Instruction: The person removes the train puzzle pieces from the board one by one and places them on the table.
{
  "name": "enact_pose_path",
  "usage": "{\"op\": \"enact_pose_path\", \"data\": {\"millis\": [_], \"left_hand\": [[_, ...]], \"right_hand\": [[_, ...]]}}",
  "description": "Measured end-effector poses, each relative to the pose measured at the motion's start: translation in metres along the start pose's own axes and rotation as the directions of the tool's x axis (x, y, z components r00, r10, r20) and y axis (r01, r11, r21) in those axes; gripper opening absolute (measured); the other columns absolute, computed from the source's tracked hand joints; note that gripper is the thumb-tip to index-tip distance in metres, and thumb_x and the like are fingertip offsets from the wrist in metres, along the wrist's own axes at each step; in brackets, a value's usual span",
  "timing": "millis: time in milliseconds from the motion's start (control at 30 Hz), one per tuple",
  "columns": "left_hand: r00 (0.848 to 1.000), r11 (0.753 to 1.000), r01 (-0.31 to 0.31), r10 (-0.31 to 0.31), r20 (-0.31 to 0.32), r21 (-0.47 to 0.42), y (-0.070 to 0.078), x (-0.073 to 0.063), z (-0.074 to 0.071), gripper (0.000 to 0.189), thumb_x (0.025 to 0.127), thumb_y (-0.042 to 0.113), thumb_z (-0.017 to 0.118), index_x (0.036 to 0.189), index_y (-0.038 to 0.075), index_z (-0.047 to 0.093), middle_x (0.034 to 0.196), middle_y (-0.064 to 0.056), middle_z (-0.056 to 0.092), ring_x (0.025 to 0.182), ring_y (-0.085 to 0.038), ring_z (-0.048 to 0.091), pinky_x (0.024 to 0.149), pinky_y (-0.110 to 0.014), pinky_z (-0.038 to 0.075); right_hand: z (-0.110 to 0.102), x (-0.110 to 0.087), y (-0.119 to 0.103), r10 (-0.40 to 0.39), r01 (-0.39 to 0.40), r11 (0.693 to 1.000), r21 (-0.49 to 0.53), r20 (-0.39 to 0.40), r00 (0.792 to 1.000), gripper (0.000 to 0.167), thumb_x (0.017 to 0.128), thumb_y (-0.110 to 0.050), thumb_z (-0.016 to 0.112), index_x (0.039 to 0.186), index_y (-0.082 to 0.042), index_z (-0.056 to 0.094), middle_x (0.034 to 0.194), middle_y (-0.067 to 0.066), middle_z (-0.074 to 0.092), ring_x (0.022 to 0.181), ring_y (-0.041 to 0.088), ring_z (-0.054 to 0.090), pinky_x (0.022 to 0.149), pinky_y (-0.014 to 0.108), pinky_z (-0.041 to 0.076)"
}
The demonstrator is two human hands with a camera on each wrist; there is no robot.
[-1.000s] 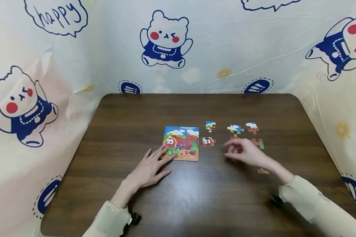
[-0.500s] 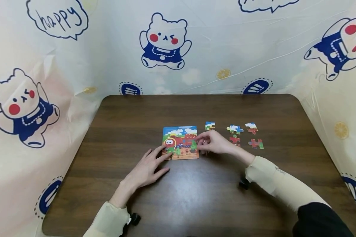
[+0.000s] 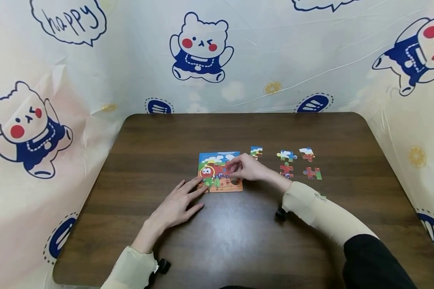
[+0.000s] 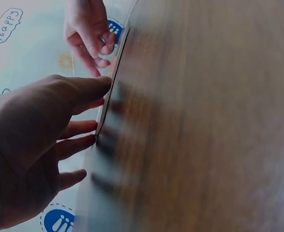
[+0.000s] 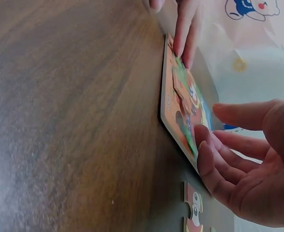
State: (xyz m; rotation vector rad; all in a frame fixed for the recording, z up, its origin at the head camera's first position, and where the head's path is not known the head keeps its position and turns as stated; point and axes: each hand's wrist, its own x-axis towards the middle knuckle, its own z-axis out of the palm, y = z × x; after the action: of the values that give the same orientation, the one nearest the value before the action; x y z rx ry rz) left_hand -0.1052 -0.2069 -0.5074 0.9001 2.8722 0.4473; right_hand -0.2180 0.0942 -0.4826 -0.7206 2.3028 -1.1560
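Observation:
A small jigsaw puzzle board (image 3: 235,189) with a red cartoon train lies near the middle of the table. My left hand (image 3: 177,202) rests its spread fingertips on the board's lower left corner. My right hand (image 3: 246,167) is over the board's right half and covers part of the picture. In the right wrist view, the right hand's fingers (image 5: 224,166) are loosely bent, thumb apart, and I see no piece between them. A puzzle piece (image 5: 180,89) sits raised along the board's near side. Beyond the right hand, a piece with eyes (image 5: 194,208) lies on the table.
Several loose puzzle pieces lie to the right: a sky piece (image 3: 256,151), a cloud piece (image 3: 286,155), a roof piece (image 3: 307,153), a red piece (image 3: 286,171) and a red-green piece (image 3: 313,173). Behind the brown table (image 3: 148,148) hangs a printed curtain (image 3: 256,56).
My right hand has moved left, from the loose pieces to the board's right edge, then over the board. The left hand stays on the board's corner.

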Motion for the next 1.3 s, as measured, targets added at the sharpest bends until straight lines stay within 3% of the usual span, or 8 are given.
{"op": "enact_pose_path", "data": {"millis": [233,433,600,767,1000,1300], "left_hand": [[1.0,1.0,-0.007,0.007,0.007,0.027,0.0,-0.001,0.001,0.061,0.105,0.038,0.075,0.16,0.016,0.06,0.174,-0.017,0.046,0.163,-0.035,0.044,0.133,-0.066,0.032],[1.0,0.999,-0.009,0.008,0.011,0.038,0.001,-0.003,0.0,0.061,0.106,0.038,0.073,0.161,0.017,0.058,0.173,-0.017,0.048,0.163,-0.036,0.043,0.134,-0.066,0.031],[1.0,0.998,-0.008,0.007,0.026,0.06,0.003,-0.003,-0.002,0.061,0.107,0.039,0.072,0.162,0.019,0.057,0.173,-0.016,0.048,0.163,-0.036,0.044,0.134,-0.065,0.03],[0.999,0.997,-0.002,0.0,0.033,0.072,0.003,-0.003,-0.003,0.061,0.107,0.04,0.071,0.163,0.021,0.057,0.173,-0.016,0.048,0.163,-0.035,0.044,0.135,-0.064,0.03],[0.999,0.998,0.001,-0.003,0.032,0.061,0.003,-0.004,-0.003,0.061,0.107,0.04,0.071,0.163,0.021,0.056,0.173,-0.016,0.048,0.164,-0.035,0.043,0.135,-0.064,0.03],[0.999,0.999,0.006,-0.008,0.041,0.052,0.003,-0.004,-0.004,0.062,0.107,0.04,0.072,0.163,0.021,0.056,0.173,-0.016,0.048,0.164,-0.035,0.042,0.135,-0.064,0.03]], "right_hand": [[0.007,0.003,-0.003,0.048,-0.048,0.999,0.0,0.061,0.997,0.027,0.097,-0.005,0.081,0.122,0.005,0.079,0.1,0.015,0.08,0.072,0.009,0.07,0.067,0.019,0.054],[0.009,0.003,-0.007,0.063,-0.066,0.997,0.03,0.094,0.994,0.026,0.097,-0.004,0.082,0.12,0.007,0.079,0.097,0.014,0.08,0.078,0.004,0.067,0.07,0.017,0.054],[0.009,0.002,-0.005,0.047,-0.06,0.992,0.113,0.111,0.993,0.026,0.097,-0.001,0.08,0.12,0.01,0.078,0.092,0.015,0.078,0.071,0.005,0.062,0.066,0.019,0.052],[0.012,0.0,-0.004,0.024,-0.039,0.994,0.103,0.135,0.991,0.023,0.099,-0.003,0.079,0.121,0.006,0.079,0.09,0.016,0.079,0.064,0.009,0.06,0.063,0.023,0.051],[0.016,-0.003,-0.004,0.053,-0.061,0.995,0.081,0.091,0.994,0.019,0.099,-0.003,0.079,0.118,0.001,0.081,0.09,0.014,0.08,0.065,0.012,0.064,0.064,0.023,0.051],[0.007,-0.009,0.001,0.003,-0.014,0.988,0.152,0.073,0.997,0.02,0.1,0.001,0.076,0.119,0.005,0.08,0.098,0.02,0.081,0.073,0.014,0.066,0.068,0.022,0.052]]}}
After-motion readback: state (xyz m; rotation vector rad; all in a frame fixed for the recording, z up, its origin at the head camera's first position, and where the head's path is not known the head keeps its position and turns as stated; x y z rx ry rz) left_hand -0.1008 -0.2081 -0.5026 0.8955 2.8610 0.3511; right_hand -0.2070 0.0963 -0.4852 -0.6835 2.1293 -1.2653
